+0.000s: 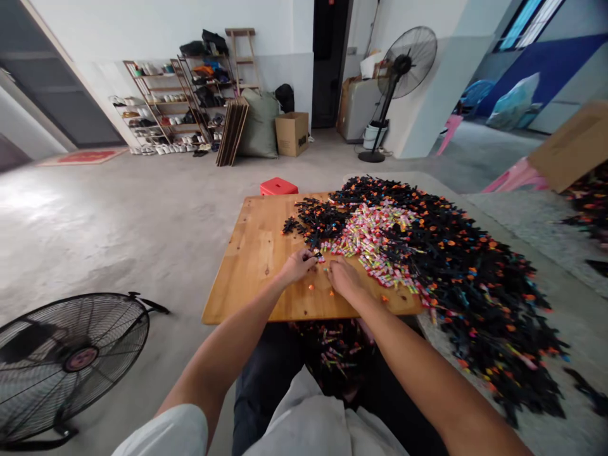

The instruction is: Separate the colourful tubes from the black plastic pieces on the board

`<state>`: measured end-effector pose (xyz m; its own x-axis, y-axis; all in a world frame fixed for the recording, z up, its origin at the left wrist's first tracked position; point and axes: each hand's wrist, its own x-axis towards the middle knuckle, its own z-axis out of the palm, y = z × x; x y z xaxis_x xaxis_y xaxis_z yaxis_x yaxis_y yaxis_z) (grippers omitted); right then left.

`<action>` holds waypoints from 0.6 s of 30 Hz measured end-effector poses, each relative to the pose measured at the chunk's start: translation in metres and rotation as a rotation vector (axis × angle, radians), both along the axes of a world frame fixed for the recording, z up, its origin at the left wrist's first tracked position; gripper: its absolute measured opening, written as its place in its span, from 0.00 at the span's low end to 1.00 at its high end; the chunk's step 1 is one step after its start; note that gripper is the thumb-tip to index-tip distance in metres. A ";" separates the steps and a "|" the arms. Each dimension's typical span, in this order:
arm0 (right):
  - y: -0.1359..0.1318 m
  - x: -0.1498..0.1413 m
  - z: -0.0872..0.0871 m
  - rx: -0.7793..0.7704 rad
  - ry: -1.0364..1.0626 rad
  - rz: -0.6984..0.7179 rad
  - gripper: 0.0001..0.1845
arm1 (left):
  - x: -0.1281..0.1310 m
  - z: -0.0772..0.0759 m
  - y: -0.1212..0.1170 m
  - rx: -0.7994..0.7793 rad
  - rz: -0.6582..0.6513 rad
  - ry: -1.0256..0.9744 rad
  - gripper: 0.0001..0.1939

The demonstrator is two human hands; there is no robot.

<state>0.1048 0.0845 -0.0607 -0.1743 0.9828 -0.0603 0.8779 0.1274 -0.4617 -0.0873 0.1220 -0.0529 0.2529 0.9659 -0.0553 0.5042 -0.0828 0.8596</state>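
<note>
My left hand [299, 265] is over the middle of the wooden table [256, 253], its fingers closed on a small black piece [318, 256] with a pale part. Close by on the right, my right hand [342, 275] has its fingers bent together near the tabletop; whatever they hold is too small to name. Just beyond both hands lies a heap of small pink, white and yellow wrapped pieces [375, 231]. Black pieces with orange and blue bits [456, 253] are piled around it and spill off to the right. A few small orange bits [311, 287] lie near my hands.
More wrapped pieces [337, 348] lie in my lap area below the table edge. A floor fan [80, 359] stands at the lower left, and a red stool [278, 186] is behind the table. Farther back are shoe racks [166, 104], a cardboard box [292, 134] and a standing fan [403, 63].
</note>
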 end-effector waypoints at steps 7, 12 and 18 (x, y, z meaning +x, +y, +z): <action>-0.009 0.008 -0.004 0.012 0.209 -0.170 0.11 | -0.012 -0.006 -0.016 -0.148 -0.002 -0.279 0.09; -0.019 -0.004 -0.006 0.012 0.437 -0.234 0.17 | 0.003 -0.014 -0.021 -0.178 -0.013 -0.324 0.11; -0.020 -0.015 -0.020 0.030 0.585 -0.336 0.10 | 0.022 -0.028 -0.026 -0.148 -0.064 -0.369 0.12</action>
